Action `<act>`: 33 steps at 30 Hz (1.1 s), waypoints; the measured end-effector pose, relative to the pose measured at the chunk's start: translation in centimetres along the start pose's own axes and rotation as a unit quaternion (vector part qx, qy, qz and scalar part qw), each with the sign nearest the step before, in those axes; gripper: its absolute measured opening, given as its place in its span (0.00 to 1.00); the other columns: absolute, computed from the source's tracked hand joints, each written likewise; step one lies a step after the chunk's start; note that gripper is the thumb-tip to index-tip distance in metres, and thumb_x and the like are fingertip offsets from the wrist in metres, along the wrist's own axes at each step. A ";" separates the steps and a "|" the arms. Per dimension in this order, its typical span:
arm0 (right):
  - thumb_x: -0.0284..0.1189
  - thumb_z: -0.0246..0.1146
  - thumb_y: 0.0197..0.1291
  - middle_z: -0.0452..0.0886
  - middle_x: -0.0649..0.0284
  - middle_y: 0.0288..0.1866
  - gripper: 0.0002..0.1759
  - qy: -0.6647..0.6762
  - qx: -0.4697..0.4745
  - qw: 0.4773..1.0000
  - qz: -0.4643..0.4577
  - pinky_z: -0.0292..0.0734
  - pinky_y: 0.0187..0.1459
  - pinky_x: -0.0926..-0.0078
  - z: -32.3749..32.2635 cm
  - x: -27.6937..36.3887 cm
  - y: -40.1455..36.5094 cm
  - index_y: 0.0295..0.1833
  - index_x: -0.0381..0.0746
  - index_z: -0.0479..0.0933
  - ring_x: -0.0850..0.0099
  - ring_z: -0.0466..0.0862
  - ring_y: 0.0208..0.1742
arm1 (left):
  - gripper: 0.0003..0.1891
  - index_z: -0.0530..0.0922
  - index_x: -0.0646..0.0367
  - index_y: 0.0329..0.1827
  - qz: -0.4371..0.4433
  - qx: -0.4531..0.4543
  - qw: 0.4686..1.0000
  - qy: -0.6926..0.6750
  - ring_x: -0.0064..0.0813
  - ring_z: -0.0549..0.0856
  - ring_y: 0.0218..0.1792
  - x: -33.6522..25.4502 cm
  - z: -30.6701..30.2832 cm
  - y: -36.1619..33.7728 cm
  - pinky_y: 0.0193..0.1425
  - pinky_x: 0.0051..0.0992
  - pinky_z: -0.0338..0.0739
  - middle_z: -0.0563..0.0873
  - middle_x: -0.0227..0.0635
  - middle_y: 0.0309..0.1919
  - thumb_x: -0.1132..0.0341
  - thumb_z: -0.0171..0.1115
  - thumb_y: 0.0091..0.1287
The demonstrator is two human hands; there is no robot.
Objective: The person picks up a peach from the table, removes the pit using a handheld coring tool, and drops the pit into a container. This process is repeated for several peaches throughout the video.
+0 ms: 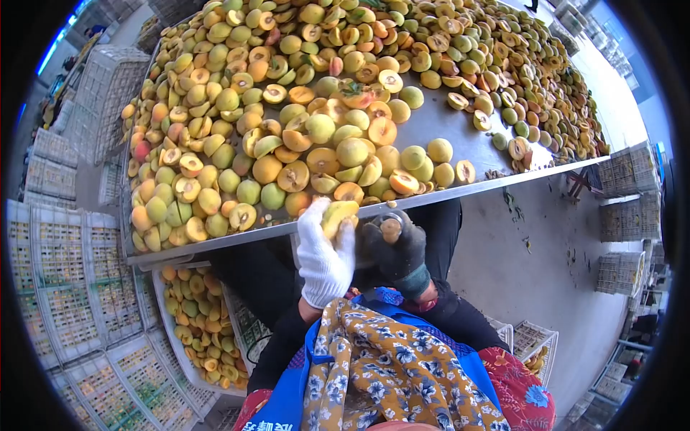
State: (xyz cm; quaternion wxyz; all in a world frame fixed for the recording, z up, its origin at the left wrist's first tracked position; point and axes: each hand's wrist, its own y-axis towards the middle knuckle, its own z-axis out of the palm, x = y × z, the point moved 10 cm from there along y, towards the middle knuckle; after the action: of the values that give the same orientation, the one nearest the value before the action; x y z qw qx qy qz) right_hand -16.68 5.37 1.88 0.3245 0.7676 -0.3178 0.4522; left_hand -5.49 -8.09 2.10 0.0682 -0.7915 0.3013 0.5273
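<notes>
My left hand (325, 248), in a white knit glove, is closed around a yellow peach piece (339, 218) just over the table's near edge. Close beside it, my right hand (397, 248) wears a dark glove and is closed, its fingers slightly blurred. A small round tan-brown thing (391, 230) shows at its fingers; I cannot tell whether it is a tool's end or a peach pit. In front of both hands, halved and whole peaches (293, 175) lie heaped on a metal table (424, 129). Many halves show brown pits or hollows.
The table's raised metal rim (496, 184) runs just beyond my hands. Below on the left stands a white crate (164, 305) of peach halves. Stacked plastic crates (68, 287) line the left, with more crates (629, 215) at right. Leaf scraps lie on the floor (532, 273).
</notes>
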 end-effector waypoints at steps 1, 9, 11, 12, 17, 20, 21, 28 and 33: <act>0.30 0.74 0.62 0.86 0.59 0.36 0.11 -0.002 -0.005 1.000 0.012 0.83 0.38 0.68 -1.6 0.8 -0.7 0.45 0.39 0.81 0.64 0.88 0.35 | 0.25 0.70 0.65 0.70 -0.046 -0.019 0.999 0.005 0.50 0.86 0.58 0.5 -0.4 0.3 0.67 0.38 0.80 0.83 0.53 0.61 0.68 0.67 0.73; 0.27 0.75 0.61 0.89 0.58 0.39 0.17 -0.011 0.044 0.999 0.014 0.84 0.44 0.67 0.6 -0.7 0.4 0.53 0.35 0.81 0.63 0.90 0.40 | 0.26 0.75 0.62 0.68 -0.036 -0.091 0.990 -0.104 0.34 0.87 0.53 7.2 -5.3 4.0 0.58 0.32 0.85 0.84 0.44 0.53 0.74 0.72 0.67; 0.32 0.74 0.64 0.89 0.50 0.42 0.17 -0.120 0.044 0.991 -0.038 0.85 0.42 0.63 0.3 -3.8 1.3 0.54 0.37 0.81 0.55 0.91 0.46 | 0.25 0.77 0.59 0.61 0.073 -0.173 0.979 0.080 0.48 0.86 0.49 5.4 -8.2 5.3 0.55 0.39 0.82 0.84 0.47 0.51 0.71 0.76 0.61; 0.31 0.73 0.65 0.88 0.51 0.37 0.15 -0.194 0.034 0.979 -0.058 0.85 0.42 0.64 0.2 -3.4 2.5 0.53 0.36 0.82 0.59 0.92 0.43 | 0.23 0.77 0.58 0.60 0.093 -0.196 0.968 0.130 0.51 0.86 0.48 5.2 -9.3 5.7 0.53 0.41 0.82 0.83 0.47 0.50 0.71 0.75 0.62; 0.33 0.64 0.76 0.86 0.64 0.43 0.16 -0.019 0.056 0.995 -0.085 0.83 0.46 0.70 -0.1 -18.8 10.0 0.60 0.34 0.79 0.73 0.83 0.41 | 0.21 0.74 0.53 0.58 0.066 -0.192 0.950 0.237 0.48 0.87 0.38 9.3 -10.4 5.9 0.38 0.47 0.81 0.83 0.40 0.45 0.62 0.69 0.64; 0.33 0.66 0.73 0.88 0.55 0.43 0.15 -0.422 0.060 0.867 -0.258 0.82 0.40 0.67 2.3 -19.6 13.2 0.61 0.41 0.81 0.63 0.87 0.38 | 0.22 0.73 0.54 0.57 0.020 -0.160 0.958 0.238 0.45 0.87 0.37 10.2 -9.1 5.9 0.36 0.44 0.81 0.82 0.38 0.42 0.63 0.70 0.62; 0.34 0.67 0.72 0.88 0.53 0.41 0.15 -0.472 0.059 0.845 -0.242 0.82 0.38 0.64 3.2 -21.3 13.8 0.60 0.42 0.81 0.59 0.87 0.38 | 0.23 0.73 0.54 0.57 0.010 -0.158 0.958 0.237 0.44 0.87 0.37 10.5 -9.2 6.0 0.35 0.43 0.81 0.81 0.38 0.42 0.63 0.71 0.61; 0.33 0.67 0.71 0.88 0.53 0.40 0.16 -0.428 0.146 0.852 -0.263 0.81 0.37 0.63 13.6 -20.6 11.7 0.60 0.42 0.81 0.58 0.87 0.37 | 0.22 0.71 0.54 0.54 0.052 -0.205 0.944 0.255 0.41 0.86 0.32 9.1 -9.5 5.4 0.29 0.42 0.78 0.78 0.37 0.37 0.64 0.71 0.60; 0.33 0.67 0.70 0.88 0.53 0.39 0.16 -0.378 0.209 0.840 -0.327 0.81 0.37 0.62 20.7 -17.8 9.3 0.60 0.42 0.81 0.58 0.87 0.36 | 0.21 0.73 0.56 0.53 0.027 -0.209 0.930 0.302 0.41 0.82 0.23 9.9 -9.1 5.0 0.24 0.41 0.75 0.78 0.37 0.35 0.62 0.70 0.60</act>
State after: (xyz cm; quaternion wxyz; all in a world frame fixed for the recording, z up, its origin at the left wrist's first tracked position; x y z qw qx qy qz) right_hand -20.78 -12.92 -20.01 0.1399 0.9879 -0.0438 0.0503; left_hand 1.52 -20.01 -1.54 -0.2070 -0.9012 0.2122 0.3162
